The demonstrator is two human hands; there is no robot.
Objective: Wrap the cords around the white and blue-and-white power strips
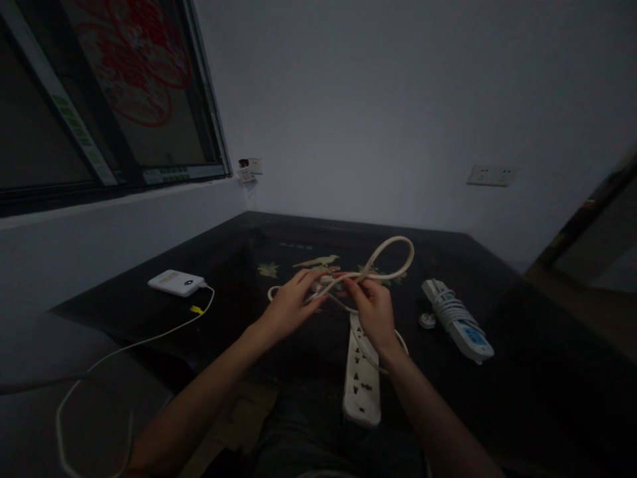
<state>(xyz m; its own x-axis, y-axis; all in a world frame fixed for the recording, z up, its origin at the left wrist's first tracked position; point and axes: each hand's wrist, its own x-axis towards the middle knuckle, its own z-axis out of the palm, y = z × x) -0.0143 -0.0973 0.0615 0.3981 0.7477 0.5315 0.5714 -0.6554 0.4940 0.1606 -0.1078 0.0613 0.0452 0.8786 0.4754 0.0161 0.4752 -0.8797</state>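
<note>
Clearly, left hand (291,302) and right hand (375,315) both closed, pinching cream cord (395,239) above far end of power strip (362,401). Cord probably light, bendy, springy; best gripped where strands cross.

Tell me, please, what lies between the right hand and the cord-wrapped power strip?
The head view shows a pale plug beside the wrapped strip, and a curve of cord nearer the right hand.

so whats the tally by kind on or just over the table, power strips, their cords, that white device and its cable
Power strips: 2
Strip cords, one held, one wrapped: 2
White device: 1
Thin cable: 1
Total: 6
</note>
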